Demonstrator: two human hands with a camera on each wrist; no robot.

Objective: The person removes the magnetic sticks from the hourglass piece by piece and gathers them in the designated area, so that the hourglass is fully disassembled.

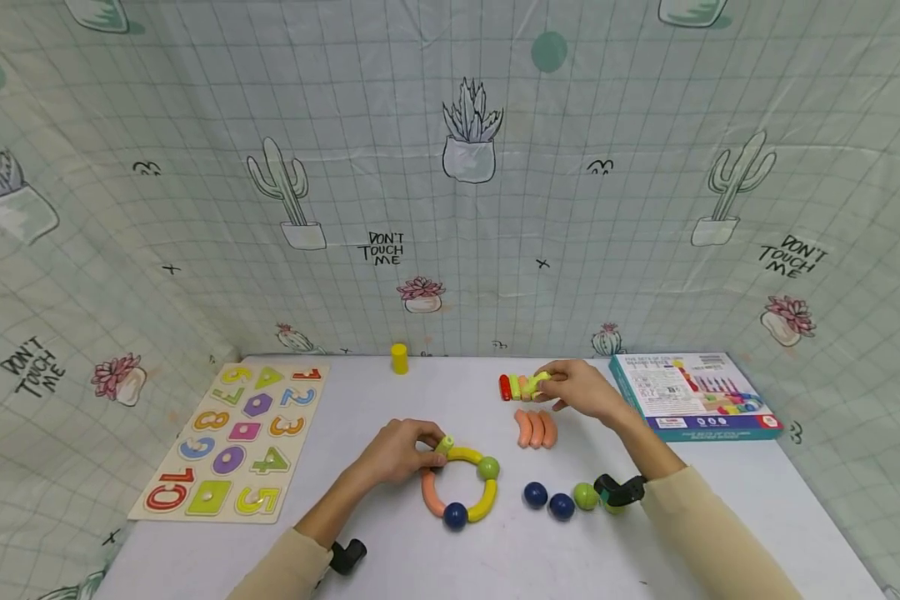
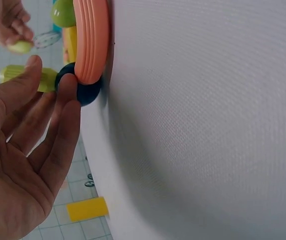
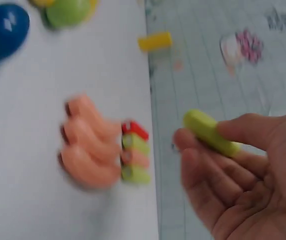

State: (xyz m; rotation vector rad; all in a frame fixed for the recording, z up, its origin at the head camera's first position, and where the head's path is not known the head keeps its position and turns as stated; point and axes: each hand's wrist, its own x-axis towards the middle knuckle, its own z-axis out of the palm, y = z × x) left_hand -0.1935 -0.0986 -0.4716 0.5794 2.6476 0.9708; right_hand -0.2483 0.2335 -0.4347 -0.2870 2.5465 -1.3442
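My left hand (image 1: 401,452) pinches a light green ribbed stick (image 2: 48,79), which stands up from a dark blue ball (image 2: 89,93) that its fingers also touch. That ball is mostly covered by the hand in the head view. It belongs to a ring on the table with an orange curved piece (image 1: 431,493), another blue ball (image 1: 455,517), yellow curved pieces (image 1: 483,502) and a green ball (image 1: 488,468). Farther back, my right hand (image 1: 581,388) pinches another light green stick (image 3: 210,132) between thumb and fingers, above a row of short sticks (image 3: 135,157).
Three orange curved pieces (image 1: 536,428) lie in front of the short sticks. Loose blue balls (image 1: 536,495) and green balls (image 1: 587,497) sit front right. A yellow cylinder (image 1: 399,358) stands at the back, a number board (image 1: 228,442) lies left, and a box (image 1: 693,396) lies right.
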